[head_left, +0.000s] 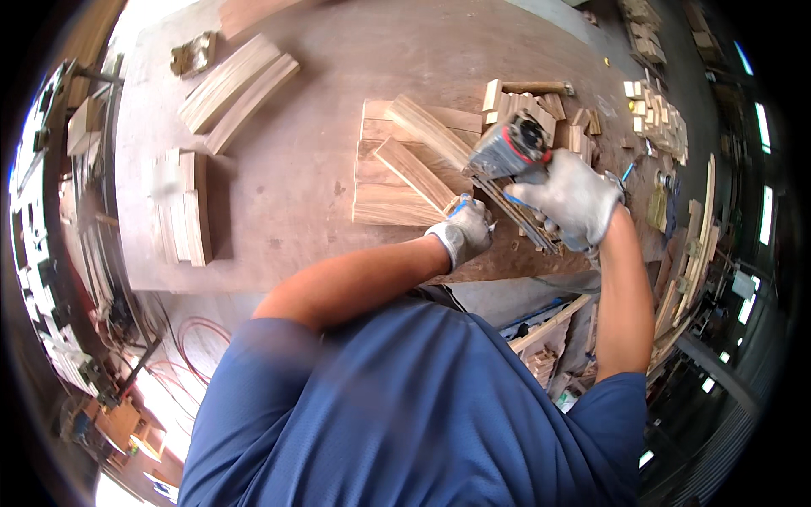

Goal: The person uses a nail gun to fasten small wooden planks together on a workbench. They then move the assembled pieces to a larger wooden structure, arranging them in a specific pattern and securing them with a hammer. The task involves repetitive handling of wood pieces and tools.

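My right hand, in a white work glove, is wrapped round the handle of a grey nail gun with a black cap and a red ring. Its long thin magazine points down toward the table's near edge. My left hand, gloved too, is closed round the near end of a short wooden strip. That strip lies slanted over a panel of flat boards. Beside it, a second slanted strip reaches to the nail gun, whose nose hides its end.
Small wood blocks are heaped behind the nail gun. At the left are a stack of strips, more boards and a small tan piece. The brown tabletop ends just before my body. Red hoses lie on the floor.
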A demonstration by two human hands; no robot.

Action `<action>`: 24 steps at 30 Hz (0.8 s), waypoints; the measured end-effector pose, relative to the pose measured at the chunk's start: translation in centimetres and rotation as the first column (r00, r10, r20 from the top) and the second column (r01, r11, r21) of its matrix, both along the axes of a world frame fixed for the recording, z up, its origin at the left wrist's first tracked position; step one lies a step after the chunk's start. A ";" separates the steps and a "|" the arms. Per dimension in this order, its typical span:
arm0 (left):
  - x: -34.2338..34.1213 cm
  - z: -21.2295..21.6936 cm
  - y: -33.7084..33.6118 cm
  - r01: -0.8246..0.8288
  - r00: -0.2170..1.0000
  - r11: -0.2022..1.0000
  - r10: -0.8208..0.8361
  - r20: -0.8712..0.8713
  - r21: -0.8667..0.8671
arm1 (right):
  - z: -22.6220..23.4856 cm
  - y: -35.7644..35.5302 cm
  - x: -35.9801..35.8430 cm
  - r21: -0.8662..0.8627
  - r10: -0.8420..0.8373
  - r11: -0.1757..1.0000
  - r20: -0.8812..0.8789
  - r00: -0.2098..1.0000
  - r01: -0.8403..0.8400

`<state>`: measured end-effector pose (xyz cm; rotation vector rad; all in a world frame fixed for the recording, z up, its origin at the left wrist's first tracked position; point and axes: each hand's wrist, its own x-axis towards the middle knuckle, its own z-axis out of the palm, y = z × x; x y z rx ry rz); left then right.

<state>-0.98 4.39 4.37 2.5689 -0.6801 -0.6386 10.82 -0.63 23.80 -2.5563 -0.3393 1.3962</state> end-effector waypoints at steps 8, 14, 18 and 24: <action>0.7 -3.4 2.6 0.012 0.959 0.977 0.050 0.280 -0.214 | -0.9 -15.9 -6.3 0.114 -0.466 0.878 -0.021 0.885 0.465; 1.4 -3.3 3.9 0.165 0.956 0.982 -0.183 0.230 0.093 | -13.0 -28.3 -7.4 -0.161 -0.477 0.828 0.299 0.826 0.537; 1.0 -2.6 4.3 0.159 0.953 0.984 -0.174 0.246 0.083 | -19.1 -31.8 -7.3 -0.181 -0.287 0.851 0.626 0.725 0.493; 1.1 -4.1 4.9 0.145 0.952 0.989 -0.149 0.266 0.035 | -26.5 -32.6 -7.1 -0.155 -0.290 0.836 0.689 0.664 0.526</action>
